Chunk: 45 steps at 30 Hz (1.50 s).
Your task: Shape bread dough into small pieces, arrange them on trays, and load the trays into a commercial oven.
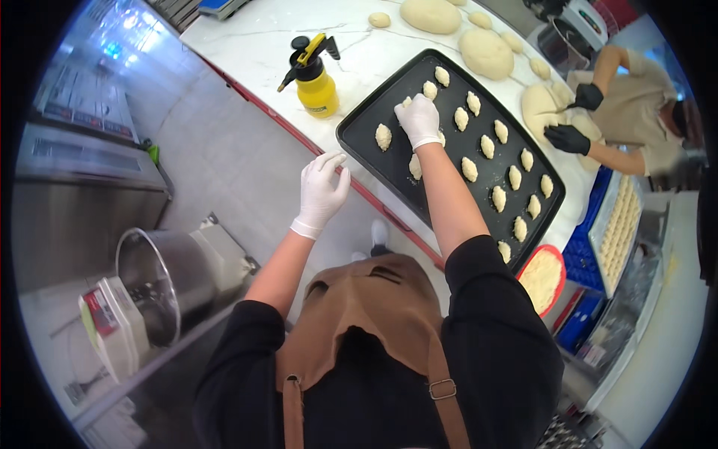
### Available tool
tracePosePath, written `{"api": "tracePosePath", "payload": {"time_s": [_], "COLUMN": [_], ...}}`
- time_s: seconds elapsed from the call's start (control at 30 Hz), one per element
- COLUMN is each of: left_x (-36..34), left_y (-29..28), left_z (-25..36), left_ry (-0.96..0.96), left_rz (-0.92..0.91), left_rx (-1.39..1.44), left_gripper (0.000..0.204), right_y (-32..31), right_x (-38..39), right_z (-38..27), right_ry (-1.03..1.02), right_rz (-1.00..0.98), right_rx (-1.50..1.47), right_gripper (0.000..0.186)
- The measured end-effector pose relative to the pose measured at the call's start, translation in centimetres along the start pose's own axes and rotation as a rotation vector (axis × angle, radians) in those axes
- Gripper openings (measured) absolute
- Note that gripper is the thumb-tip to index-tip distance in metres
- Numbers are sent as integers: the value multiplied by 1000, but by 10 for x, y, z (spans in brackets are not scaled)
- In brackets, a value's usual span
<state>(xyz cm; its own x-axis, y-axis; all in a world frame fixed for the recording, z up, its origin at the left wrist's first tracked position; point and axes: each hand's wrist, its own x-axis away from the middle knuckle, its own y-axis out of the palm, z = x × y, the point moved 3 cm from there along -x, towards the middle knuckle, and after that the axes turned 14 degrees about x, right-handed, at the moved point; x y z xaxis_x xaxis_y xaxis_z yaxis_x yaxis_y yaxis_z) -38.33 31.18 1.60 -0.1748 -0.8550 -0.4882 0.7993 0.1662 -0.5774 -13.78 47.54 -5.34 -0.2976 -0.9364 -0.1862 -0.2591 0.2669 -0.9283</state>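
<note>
My white-gloved right hand [417,120] is closed over a small dough piece [406,102] at the upper left part of the black baking tray [383,165]. Shaped, coated dough pieces [470,169] lie spread over that tray; some are hidden behind my hand and forearm. My white-gloved left hand [321,191] hovers off the counter's front edge, empty, its fingers apart and loosely bent. A yellow pump spray bottle [316,93] stands upright left of the tray.
A co-worker's black-gloved hands [565,137] work on large dough [538,116] at right. Dough lumps [485,52] rest on the marble counter [247,41]. A red bowl of crumbs [541,280] sits by the tray's near corner; blue crates [580,258] stand beyond. A steel mixer bowl [149,277] stands low left.
</note>
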Motion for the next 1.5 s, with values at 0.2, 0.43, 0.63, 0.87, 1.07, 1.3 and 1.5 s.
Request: {"api": "tracePosePath", "payload": {"time_s": [0.2,0.43,0.63,0.87,1.07,1.3,1.5], "left_x": [-24,-54,-83,-113,-115,-114,-114], "left_y": [-38,-61,-37,-27,-26,-30,-28], "left_z": [-2,-29,-55,-74,-75,-76,-83], "left_ry": [54,67,235,441,499,508,425], "left_rz": [-112,-189,-424,-620,-698,-696,-692], "left_rx": [-28,77,323,459,526,533,504], "left_gripper": [32,36,37,35,35,33,32], "right_y": [-35,-69,-41,-80,-87,-11,-39], "right_x": [35,112,111,112,29,-26,-23], "right_z": [-16,-47,-37,-46,23,83,55], "right_ry": [16,2,169,313,393,385,305], "right_rz": [104,-88,-110,23,172,41,121], "right_rx": [-85,-2,102,20,64,178,25], "right_gripper": [40,38,37,40,48,42,36]}}
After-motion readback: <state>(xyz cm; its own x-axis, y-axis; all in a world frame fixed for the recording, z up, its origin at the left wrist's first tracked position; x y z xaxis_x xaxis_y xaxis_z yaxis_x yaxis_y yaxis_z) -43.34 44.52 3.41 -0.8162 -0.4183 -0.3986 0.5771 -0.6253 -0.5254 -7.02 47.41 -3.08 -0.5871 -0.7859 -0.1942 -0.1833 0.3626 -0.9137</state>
